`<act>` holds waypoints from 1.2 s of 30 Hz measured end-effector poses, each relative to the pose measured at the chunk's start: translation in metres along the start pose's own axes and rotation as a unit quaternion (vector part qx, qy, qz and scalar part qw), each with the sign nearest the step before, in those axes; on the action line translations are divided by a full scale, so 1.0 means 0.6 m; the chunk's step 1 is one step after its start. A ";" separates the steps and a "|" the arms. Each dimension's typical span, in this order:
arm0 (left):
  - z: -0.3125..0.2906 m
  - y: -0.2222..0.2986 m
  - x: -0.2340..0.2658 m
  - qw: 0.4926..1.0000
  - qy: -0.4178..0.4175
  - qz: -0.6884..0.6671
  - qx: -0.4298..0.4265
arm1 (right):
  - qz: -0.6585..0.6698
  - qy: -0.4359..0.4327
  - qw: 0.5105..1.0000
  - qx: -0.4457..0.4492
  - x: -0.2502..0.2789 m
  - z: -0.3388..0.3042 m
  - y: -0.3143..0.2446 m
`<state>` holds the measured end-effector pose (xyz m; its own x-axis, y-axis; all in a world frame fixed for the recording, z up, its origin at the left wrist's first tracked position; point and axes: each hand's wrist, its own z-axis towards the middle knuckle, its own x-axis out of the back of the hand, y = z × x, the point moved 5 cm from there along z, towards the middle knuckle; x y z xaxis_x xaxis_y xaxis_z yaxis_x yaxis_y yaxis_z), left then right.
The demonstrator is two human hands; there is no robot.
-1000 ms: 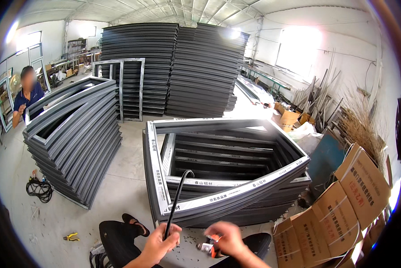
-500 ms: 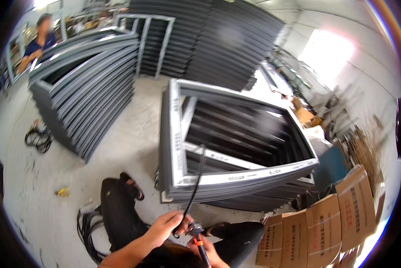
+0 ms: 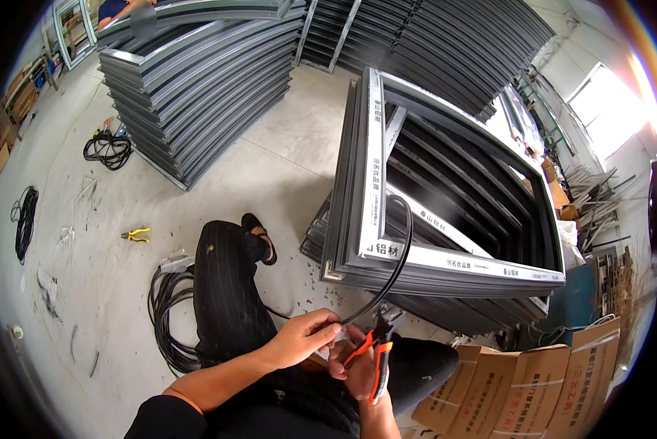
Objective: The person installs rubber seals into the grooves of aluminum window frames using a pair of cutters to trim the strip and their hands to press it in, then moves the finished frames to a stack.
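My left hand (image 3: 308,338) is closed, thumb and fingers pinching a black flexible strip (image 3: 396,274). From my grip the strip arches up and over the near edge of a stack of grey window frames (image 3: 445,258). Beside it, my right hand (image 3: 355,367) holds pliers (image 3: 376,353) with orange-and-black handles. The handles are spread apart and the dark metal head points up near the strip. My right fingertips almost meet my left hand, and whether they also touch the strip I cannot tell.
A coil of black strip (image 3: 169,314) lies left of my leg. Yellow-handled pliers (image 3: 135,235) and a black cable coil (image 3: 107,150) are on the floor. A tall frame stack (image 3: 204,95) stands at the far left, a person's arm behind it. Cardboard boxes (image 3: 530,391) stand at the right.
The view has shifted, so the frames sit higher and further right. The pliers' handles now show spread apart, and the strip bends into a wider arch.
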<state>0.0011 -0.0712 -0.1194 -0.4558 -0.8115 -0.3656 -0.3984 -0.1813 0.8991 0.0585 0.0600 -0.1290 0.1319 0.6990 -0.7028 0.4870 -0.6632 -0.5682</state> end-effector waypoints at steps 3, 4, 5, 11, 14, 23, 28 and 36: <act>-0.025 -0.016 0.012 0.994 -0.079 0.071 0.027 | 0.012 0.006 1.000 0.025 0.026 0.005 -0.008; -0.031 -0.025 0.014 0.993 -0.102 0.021 0.058 | 0.018 -0.003 0.999 0.036 0.034 0.004 -0.012; -0.037 -0.028 0.012 0.988 -0.125 -0.029 0.089 | 0.012 0.004 0.999 0.039 0.040 0.001 -0.018; -0.004 0.038 -0.029 0.980 -0.184 -0.064 0.030 | -0.005 0.050 0.994 0.095 0.077 -0.006 -0.033; 0.017 0.023 -0.032 0.983 -0.170 -0.051 0.035 | -0.005 0.056 0.989 0.135 0.070 -0.014 -0.059; 0.013 0.013 -0.022 0.997 -0.053 0.045 -0.038 | 0.035 -0.037 0.995 0.086 0.022 -0.038 -0.049; -0.002 0.017 -0.006 0.986 0.014 0.153 -0.060 | -0.154 0.007 0.987 0.055 0.023 -0.043 -0.026; -0.027 0.038 0.011 0.937 0.085 0.304 -0.152 | -0.572 0.063 0.811 0.108 0.003 -0.048 -0.036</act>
<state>0.0019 -0.0899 -0.0974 -0.3810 -0.8883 0.2565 0.1495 0.2146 0.9652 0.0732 0.0831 -0.1056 -0.2066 0.9023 0.3785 0.1921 0.4167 -0.8885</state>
